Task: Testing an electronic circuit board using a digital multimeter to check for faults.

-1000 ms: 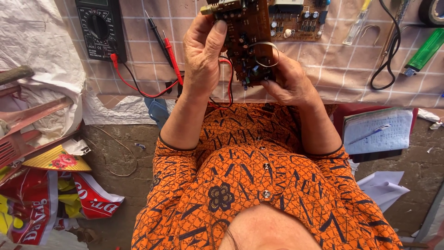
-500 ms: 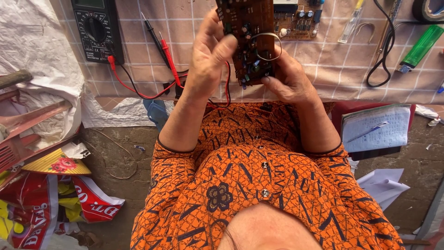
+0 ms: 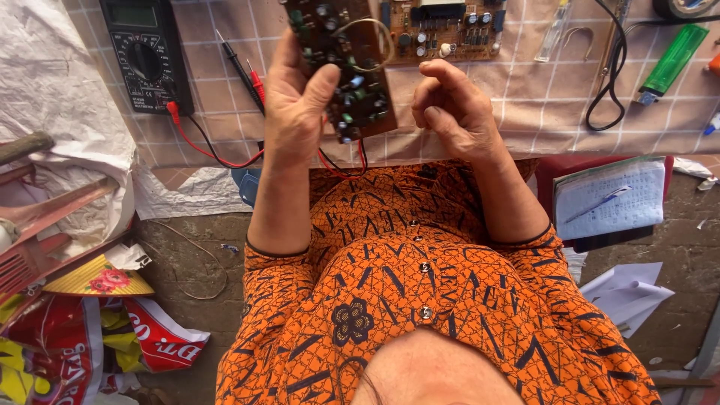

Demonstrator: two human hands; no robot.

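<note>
My left hand [image 3: 296, 105] grips a brown circuit board [image 3: 352, 75] by its left edge and holds it upright above the table. The board is crowded with small capacitors, and a loop of wire sits near its top. Red and black wires hang from its lower edge. My right hand [image 3: 454, 112] hovers just right of the board, fingers loosely curled, holding nothing and not touching it.
A checked cloth [image 3: 540, 105] covers the table. On it lie a black multimeter [image 3: 142, 56] with probes [image 3: 244, 71], a second circuit board [image 3: 442, 26], a black cable [image 3: 607, 82] and a green lighter [image 3: 673, 58]. A notebook with a pen [image 3: 607, 199] sits at the right, crumpled bags [image 3: 90, 330] at the lower left.
My right hand has let go of the board and drawn back to the right. The left hand keeps hold of the board, which has tilted slightly.
</note>
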